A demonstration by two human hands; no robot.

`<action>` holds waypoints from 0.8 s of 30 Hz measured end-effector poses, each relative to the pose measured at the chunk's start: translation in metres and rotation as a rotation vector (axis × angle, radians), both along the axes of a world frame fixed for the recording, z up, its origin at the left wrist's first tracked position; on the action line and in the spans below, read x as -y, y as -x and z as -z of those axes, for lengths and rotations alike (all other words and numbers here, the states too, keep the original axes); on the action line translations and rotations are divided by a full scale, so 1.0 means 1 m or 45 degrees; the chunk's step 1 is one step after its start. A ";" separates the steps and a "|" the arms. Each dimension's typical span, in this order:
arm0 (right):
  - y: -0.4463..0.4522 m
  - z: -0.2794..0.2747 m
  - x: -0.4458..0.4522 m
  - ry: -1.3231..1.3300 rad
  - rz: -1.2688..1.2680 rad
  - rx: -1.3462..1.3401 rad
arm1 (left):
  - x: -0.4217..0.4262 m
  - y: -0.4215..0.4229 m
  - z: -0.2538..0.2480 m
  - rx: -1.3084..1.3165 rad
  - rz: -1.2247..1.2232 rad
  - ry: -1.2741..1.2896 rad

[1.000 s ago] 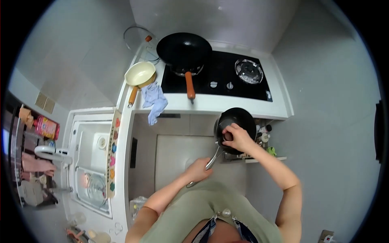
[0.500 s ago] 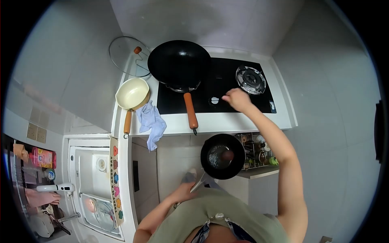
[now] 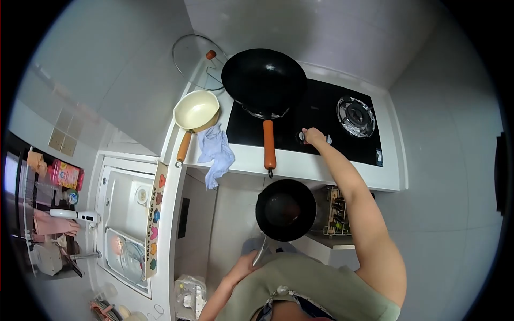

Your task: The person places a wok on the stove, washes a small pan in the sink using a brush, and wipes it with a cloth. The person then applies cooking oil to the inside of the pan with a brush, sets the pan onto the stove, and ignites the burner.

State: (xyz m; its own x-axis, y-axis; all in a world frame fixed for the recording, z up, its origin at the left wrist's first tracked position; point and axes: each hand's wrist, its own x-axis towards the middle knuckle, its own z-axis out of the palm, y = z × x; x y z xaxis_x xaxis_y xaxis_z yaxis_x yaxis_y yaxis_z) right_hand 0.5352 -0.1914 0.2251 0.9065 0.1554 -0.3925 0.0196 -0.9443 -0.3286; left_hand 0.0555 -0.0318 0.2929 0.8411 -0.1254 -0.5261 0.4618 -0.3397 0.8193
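Head cam, blk pan (image 3: 285, 210), fwd-R of L hand (image 3: 244, 265), handle (image 3: 261, 252) gripped

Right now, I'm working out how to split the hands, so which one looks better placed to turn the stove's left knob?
Probably the right hand: it is at that knob and free of the dark pan. The left hand is lower, near the body, holding the pan's handle.

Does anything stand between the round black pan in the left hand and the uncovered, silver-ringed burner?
Yes: in this view, the bare right forearm crosses between the held pan and that burner.
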 end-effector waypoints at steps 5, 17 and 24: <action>0.069 -0.070 0.059 -0.582 -0.075 0.605 | 0.020 -0.012 -0.005 0.051 -0.002 -0.039; 0.225 -0.124 0.141 0.201 -1.137 0.661 | 0.102 -0.086 -0.042 0.077 0.074 0.208; 0.219 -0.134 0.166 -0.293 -1.200 0.164 | 0.108 -0.090 -0.029 0.059 0.115 0.369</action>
